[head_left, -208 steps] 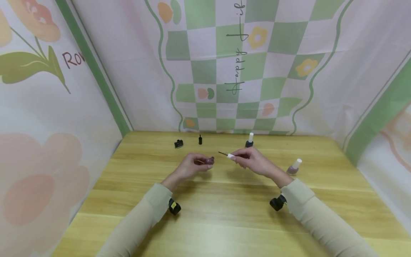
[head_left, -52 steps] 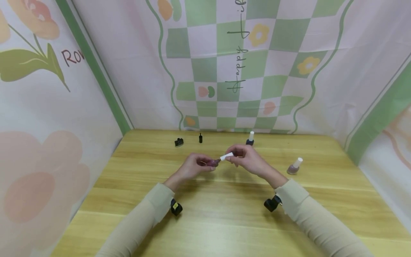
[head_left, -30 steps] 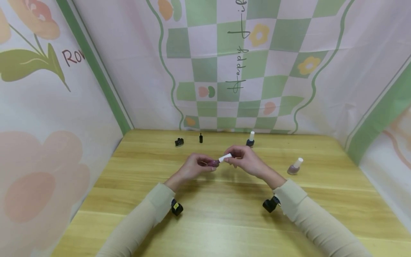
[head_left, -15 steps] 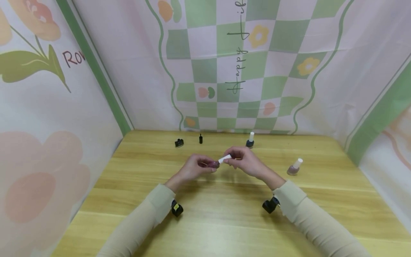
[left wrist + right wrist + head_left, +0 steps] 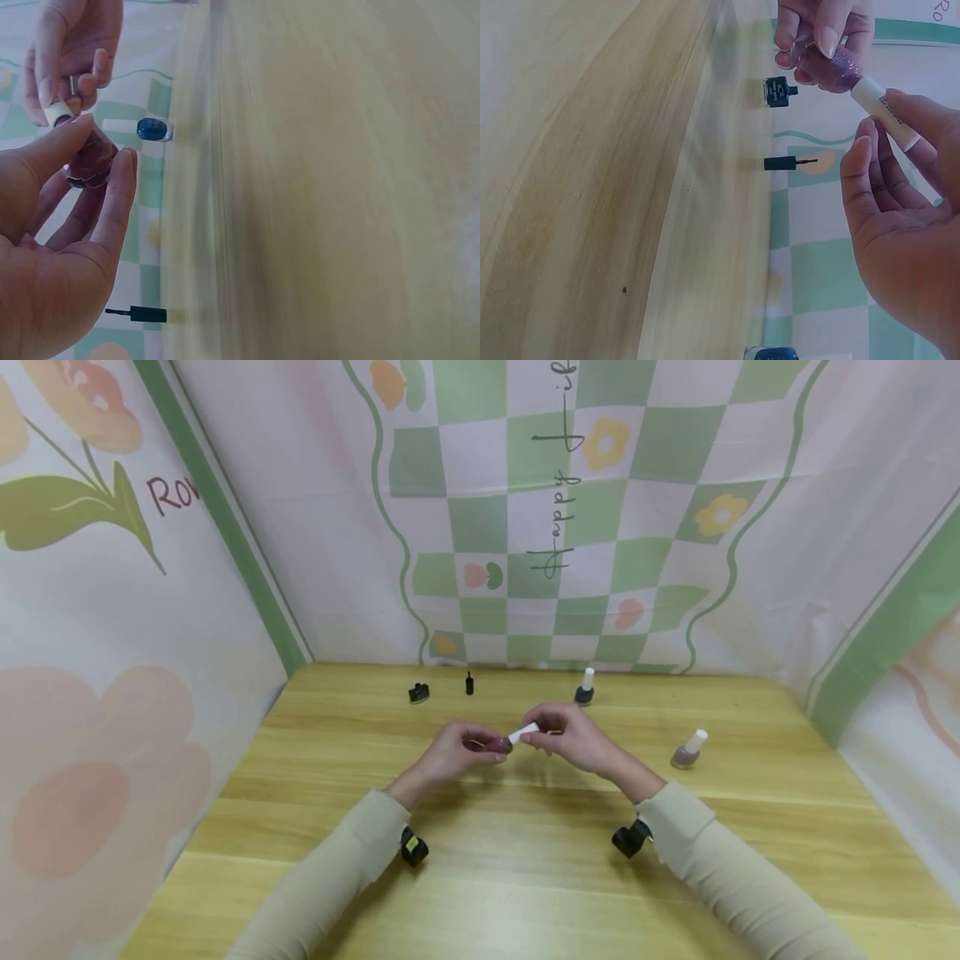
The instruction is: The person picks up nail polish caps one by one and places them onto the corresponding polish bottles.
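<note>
My left hand (image 5: 452, 750) holds a small purple nail polish bottle (image 5: 825, 66) between thumb and fingers, tilted above the table. With thumb and fingertips my right hand (image 5: 573, 739) pinches the white cap (image 5: 885, 112), which sits right at the bottle's neck. The cap's brush does not show; it is hidden inside. Behind the right hand a dark blue nail polish bottle (image 5: 583, 695) with a white cap stands upright. Off to the right of that hand is a mauve nail polish bottle (image 5: 685, 756), also white-capped.
An uncapped black nail polish bottle (image 5: 418, 693) stands at the back left of the wooden table (image 5: 510, 877). Beside it a black cap (image 5: 469, 685) stands with its brush pointing up. A patterned curtain (image 5: 480, 527) hangs along the table's back edge.
Earlier the right hand held the white cap with its brush out, apart from the bottle. The hands came together, the brush went into the bottle, and the cap now meets the neck.
</note>
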